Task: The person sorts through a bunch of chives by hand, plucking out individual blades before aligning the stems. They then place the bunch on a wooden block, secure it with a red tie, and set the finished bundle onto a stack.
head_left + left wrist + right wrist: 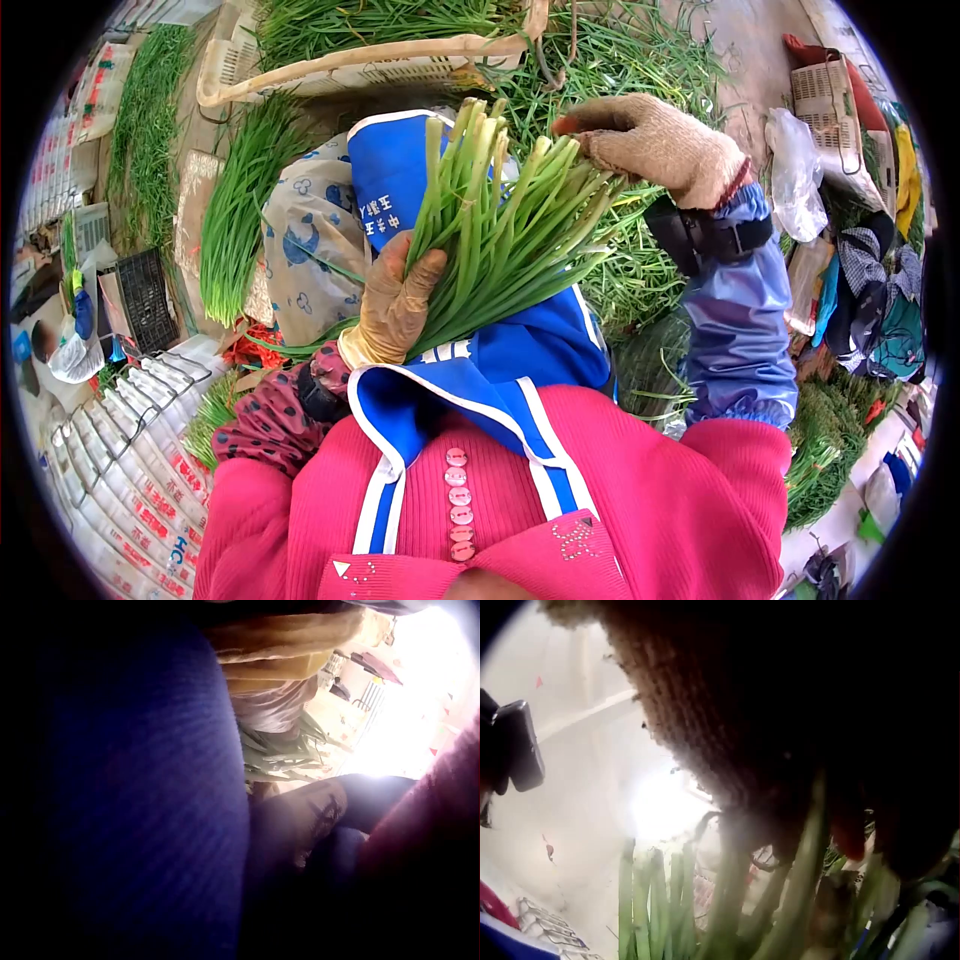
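A bunch of chive-like green stalks is held before the blue apron, pale stem ends fanned upward and away from the chest. It is gripped by the gloved left hand, its fingers curled round the stalks. The knit-gloved right hand is placed at the fan's right side, fingers bent over the stem ends; whether a stalk is pinched cannot be told, as the right wrist view is dark there. Beyond the bunch, more greens are held in a pale plastic basket; a long sheaf is laid to the left. The stem ends look uneven, so the bunch is probably best held snugly without crushing, the ends kept spread, and any single stalk handled gently by its firm pale base.
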`<state>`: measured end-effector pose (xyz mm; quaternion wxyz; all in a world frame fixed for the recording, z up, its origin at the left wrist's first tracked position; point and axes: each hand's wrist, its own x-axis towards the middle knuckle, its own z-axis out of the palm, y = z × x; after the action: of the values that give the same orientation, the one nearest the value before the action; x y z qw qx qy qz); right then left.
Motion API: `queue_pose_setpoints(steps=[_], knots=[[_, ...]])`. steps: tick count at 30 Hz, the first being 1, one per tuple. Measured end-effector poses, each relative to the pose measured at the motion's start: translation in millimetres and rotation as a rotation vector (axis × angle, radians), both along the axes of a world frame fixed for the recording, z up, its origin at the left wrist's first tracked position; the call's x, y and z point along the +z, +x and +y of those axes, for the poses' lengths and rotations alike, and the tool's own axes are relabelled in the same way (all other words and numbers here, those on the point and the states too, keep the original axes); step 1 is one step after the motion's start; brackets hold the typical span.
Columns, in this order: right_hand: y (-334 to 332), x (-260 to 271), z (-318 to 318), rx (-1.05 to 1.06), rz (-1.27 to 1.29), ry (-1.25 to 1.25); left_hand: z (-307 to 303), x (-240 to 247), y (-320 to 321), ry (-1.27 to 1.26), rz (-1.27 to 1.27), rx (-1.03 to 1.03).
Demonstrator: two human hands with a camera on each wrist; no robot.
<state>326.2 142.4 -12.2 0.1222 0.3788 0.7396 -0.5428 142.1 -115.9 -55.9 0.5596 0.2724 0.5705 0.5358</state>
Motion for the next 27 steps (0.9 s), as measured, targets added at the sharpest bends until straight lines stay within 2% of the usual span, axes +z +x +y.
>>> queue_pose_setpoints(steps=[1, 4, 8, 9, 13, 16, 17, 18, 20, 21, 24, 25, 27], knots=[[-2, 3, 2, 0.014, -0.06, -0.089, 0, -1, -1, -0.008, -0.002, -0.001], [1, -2, -1, 0.073, 0.023, 0.105, 6, 3, -2, 0.019, -0.131, -0.009], [14, -21, -6, -0.01, 0.131, 0.039, 5, -1, -5, -0.009, -0.159, -0.039], [17, -24, -7, 0.034, 0.155, 0.08, 5, 0, -5, -0.012, -0.151, -0.05], [20, -21, -13, 0.429, 0.103, 0.743, 9, 1, -1, -0.016, -0.163, -0.047], [10, -9, 2, 0.352, -0.122, 0.951, 8, -2, -3, -0.004, -0.206, -0.044], [28, -25, 24, 0.238, 0.089, 1.219, 7, -2, -3, -0.004, -0.2, -0.045], [33, -30, 55, 0.194, -0.17, 1.259, 7, -2, -4, -0.004, -0.192, -0.045], [36, 5, 75, -0.23, -0.543, 1.046, 5, -2, -4, -0.016, -0.206, -0.033], [23, 11, 54, -0.276, -0.347, 1.353, 5, -5, -4, -0.022, -0.228, -0.021], [1, 40, 5, -0.21, -0.183, 0.675, 8, -6, -2, -0.028, -0.235, -0.021], [-8, 42, -6, 0.141, -0.121, 0.726, 9, -5, -3, -0.029, -0.228, -0.04], [-21, 22, -38, 0.355, 0.02, 0.823, 9, -4, -3, -0.024, -0.219, -0.053]])
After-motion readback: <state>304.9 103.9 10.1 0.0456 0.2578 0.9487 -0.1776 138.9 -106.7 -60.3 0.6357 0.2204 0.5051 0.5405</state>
